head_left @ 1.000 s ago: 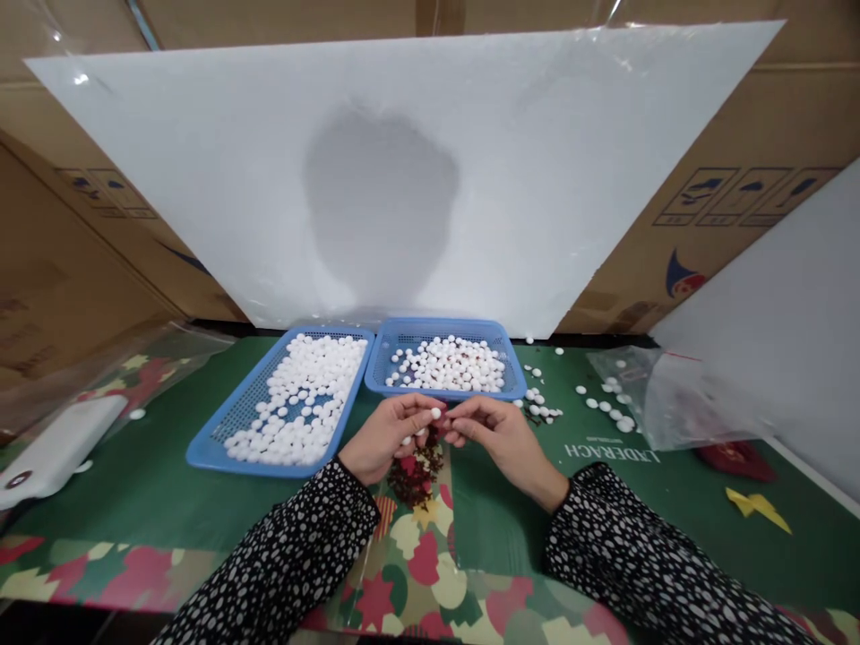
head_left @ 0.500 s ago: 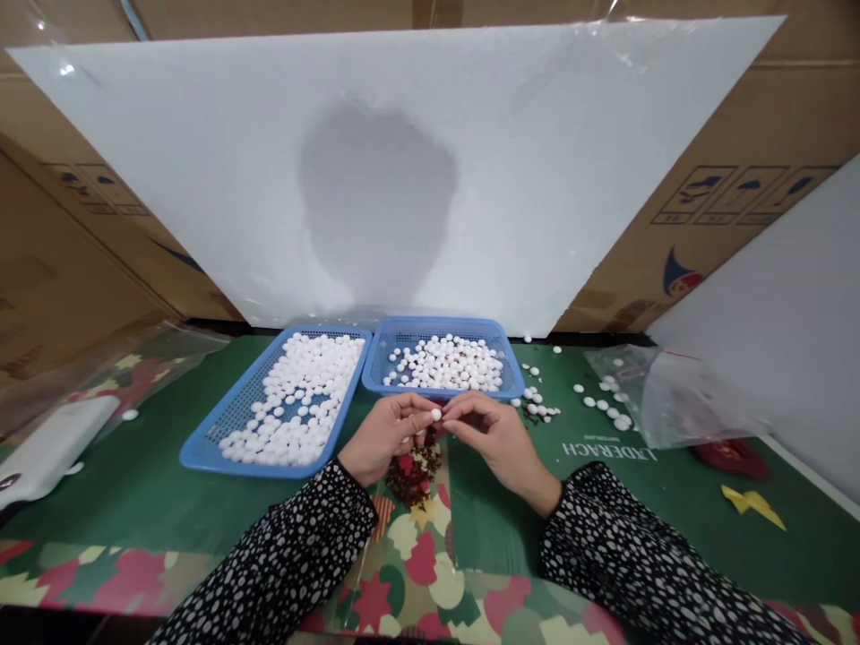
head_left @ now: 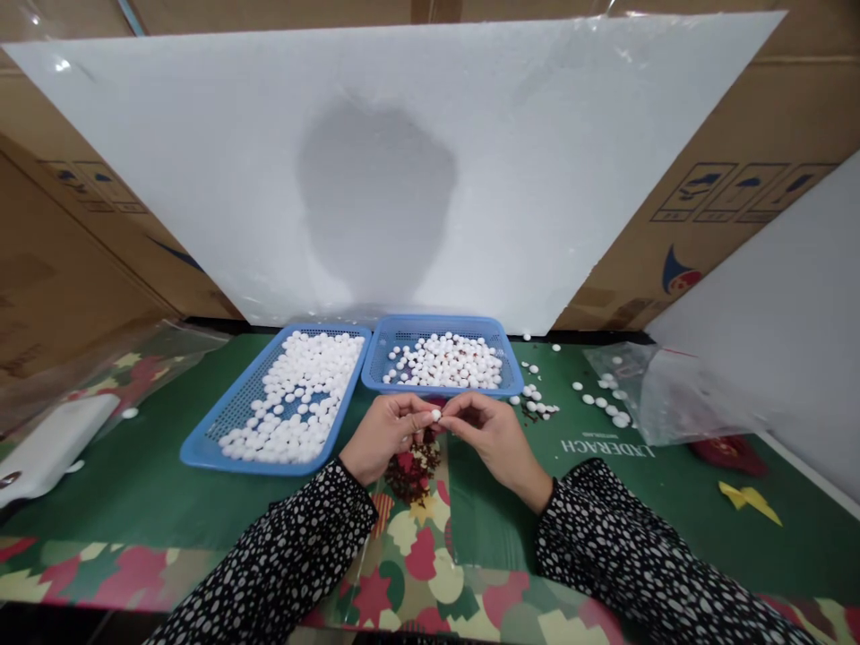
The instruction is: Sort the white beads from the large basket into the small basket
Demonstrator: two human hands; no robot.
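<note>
Between the thumb and forefinger of my left hand (head_left: 380, 435) is a small white ball (head_left: 436, 416). My right hand (head_left: 494, 441) is closed in a pinch, its fingertips meeting the ball's right side. Anything tiny inside that pinch is too small to make out. Below my hands lies a loose heap of small dark reddish-brown bits (head_left: 411, 479). Just beyond the hands stands a blue perforated basket (head_left: 509, 381) holding white balls, some with brown marks. A second blue basket (head_left: 202, 455), to the left, holds many plain white balls.
Loose white balls (head_left: 589, 399) and dark crumbs lie right of the baskets, near a clear plastic bag (head_left: 685, 394). A yellow scrap (head_left: 749, 502) is at the far right. At the left is a white handled object (head_left: 57, 448). A white board (head_left: 524, 179) stands behind, against cardboard.
My right fingertips have moved slightly left and now touch the white ball, where a small gap showed before. The left hand keeps its hold.
</note>
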